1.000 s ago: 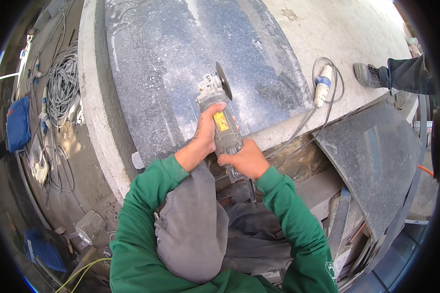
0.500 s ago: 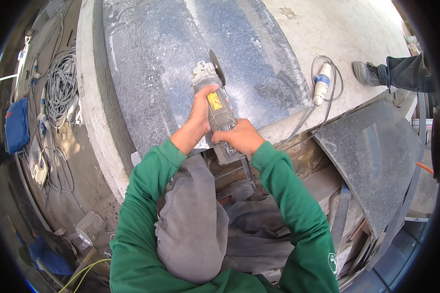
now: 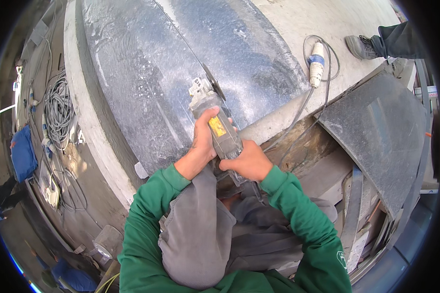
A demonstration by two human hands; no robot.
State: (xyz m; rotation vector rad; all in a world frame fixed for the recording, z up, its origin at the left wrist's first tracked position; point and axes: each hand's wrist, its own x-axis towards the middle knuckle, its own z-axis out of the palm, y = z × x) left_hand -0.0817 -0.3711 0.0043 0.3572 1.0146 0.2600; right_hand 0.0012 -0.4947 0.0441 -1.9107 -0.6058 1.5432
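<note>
Both hands hold a dusty grey angle grinder (image 3: pixel 225 141) with a yellow label on its body. My left hand (image 3: pixel 203 139) wraps round the body just behind the gear head, thumb on top. Behind it, my right hand (image 3: pixel 249 161) grips the rear handle end. At the front, the thin cutting disc (image 3: pixel 213 84) stands on edge at a dark straight line running away along the blue-grey stone slab (image 3: pixel 146 97). Whether the disc's lower edge is in the stone I cannot tell. White dust lies on the slab about the line.
A white and blue cable connector (image 3: pixel 316 68) with a looped cord lies at the slab's right. Beyond it is another person's shoe (image 3: pixel 361 47). A dark stone offcut (image 3: pixel 376 136) leans at the right. Coiled grey cables (image 3: pixel 58 112) and a blue cloth (image 3: pixel 23 154) lie left.
The grinder and both hands have come nearer to me along the line on the slab. The view has shifted and turned slightly, and both hands keep their hold.
</note>
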